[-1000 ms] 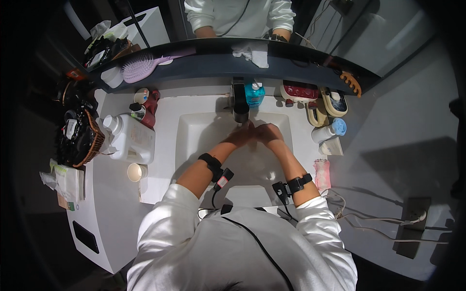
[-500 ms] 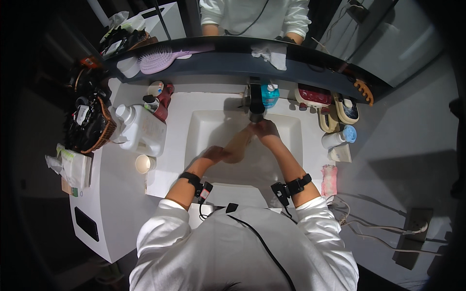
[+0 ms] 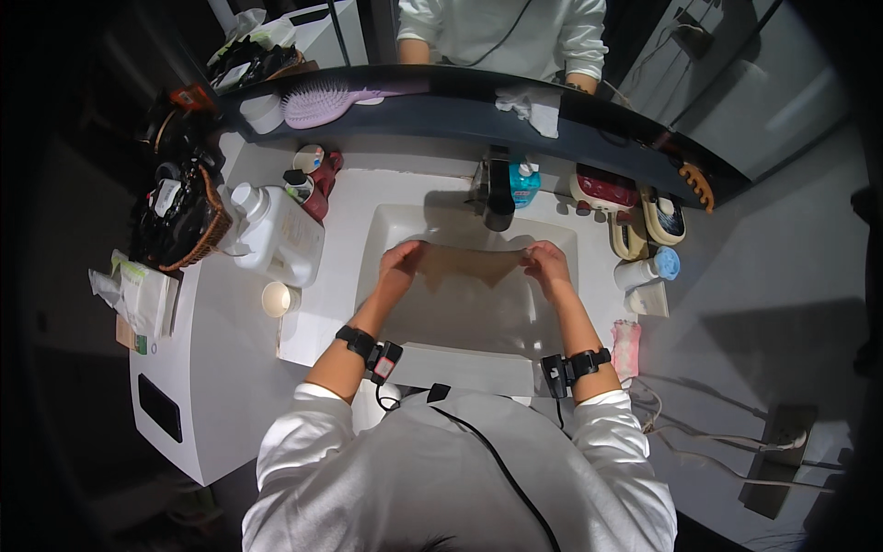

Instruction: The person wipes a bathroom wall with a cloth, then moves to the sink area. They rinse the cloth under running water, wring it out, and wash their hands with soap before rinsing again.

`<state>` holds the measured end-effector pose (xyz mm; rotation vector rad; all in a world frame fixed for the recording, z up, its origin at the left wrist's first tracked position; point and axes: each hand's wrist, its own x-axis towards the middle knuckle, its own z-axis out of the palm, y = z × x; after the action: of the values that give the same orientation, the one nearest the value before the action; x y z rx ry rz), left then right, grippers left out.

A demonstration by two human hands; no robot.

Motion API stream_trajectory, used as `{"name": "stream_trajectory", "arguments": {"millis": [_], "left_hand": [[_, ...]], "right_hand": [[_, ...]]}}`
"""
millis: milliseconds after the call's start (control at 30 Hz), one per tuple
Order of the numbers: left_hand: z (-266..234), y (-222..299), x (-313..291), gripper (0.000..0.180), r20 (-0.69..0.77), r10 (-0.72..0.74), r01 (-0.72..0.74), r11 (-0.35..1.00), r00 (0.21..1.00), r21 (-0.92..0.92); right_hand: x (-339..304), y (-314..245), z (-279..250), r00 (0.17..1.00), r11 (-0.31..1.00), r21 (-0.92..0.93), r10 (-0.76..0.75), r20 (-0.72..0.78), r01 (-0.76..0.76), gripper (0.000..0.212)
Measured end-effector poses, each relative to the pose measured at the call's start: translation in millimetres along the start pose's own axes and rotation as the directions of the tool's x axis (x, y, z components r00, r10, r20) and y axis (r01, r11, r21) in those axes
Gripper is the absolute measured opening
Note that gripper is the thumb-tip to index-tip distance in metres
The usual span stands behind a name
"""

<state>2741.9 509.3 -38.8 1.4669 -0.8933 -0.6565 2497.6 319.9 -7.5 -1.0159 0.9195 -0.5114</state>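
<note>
A wet-looking piece of thin beige cloth (image 3: pixel 467 264) is stretched sideways between my hands over the white sink (image 3: pixel 563 308). My left hand (image 3: pixel 400 264) is closed on its left end, and my right hand (image 3: pixel 548 264) pinches the right end. The cloth's upper edge is nearly straight; its lower edge hangs uneven. What kind of garment or cloth it is, I cannot tell. Just beyond the cloth, the dark faucet (image 3: pixel 498 193) reaches over the basin. Greyish water seems to stand in the sink below my hands.
Behind the faucet stands a blue soap bottle (image 3: pixel 525 187). A large white jug (image 3: pixel 280 237) and a paper cup (image 3: pixel 279 299) are at the left. Along the right edge sit a white bottle with a blue cap (image 3: pixel 648 268), a tube (image 3: pixel 649 300) and a pink cloth (image 3: pixel 625 348).
My hands have drawn apart, and the cloth, bunched and slanting under the faucet before, is now spread level between them. My right hand has moved right and away from the faucet.
</note>
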Motion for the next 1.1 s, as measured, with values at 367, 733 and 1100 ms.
{"name": "stream_trajectory", "arguments": {"millis": [367, 733, 1100], "left_hand": [[0.4, 20.2, -16.5, 0.020, -0.218, -0.261, 0.182, 0.928, 0.940, -0.326], [-30.8, -7.6, -13.8, 0.022, -0.484, -0.029, 0.113, 0.983, 0.875, 0.144], [55.4, 24.7, 27.6, 0.018, -0.165, -0.177, 0.104, 0.921, 0.970, -0.376]], "right_hand": [[-2.4, 5.0, 30.3, 0.795, 0.420, -0.705, -0.498, 0.348, 0.572, 0.011], [10.6, -31.3, 61.2, 0.981, 0.557, -0.808, -0.142, 0.135, 0.192, 0.018], [-30.5, -81.5, -15.8, 0.957, 0.946, -0.148, -0.278, 0.080, 0.288, 0.016]]}}
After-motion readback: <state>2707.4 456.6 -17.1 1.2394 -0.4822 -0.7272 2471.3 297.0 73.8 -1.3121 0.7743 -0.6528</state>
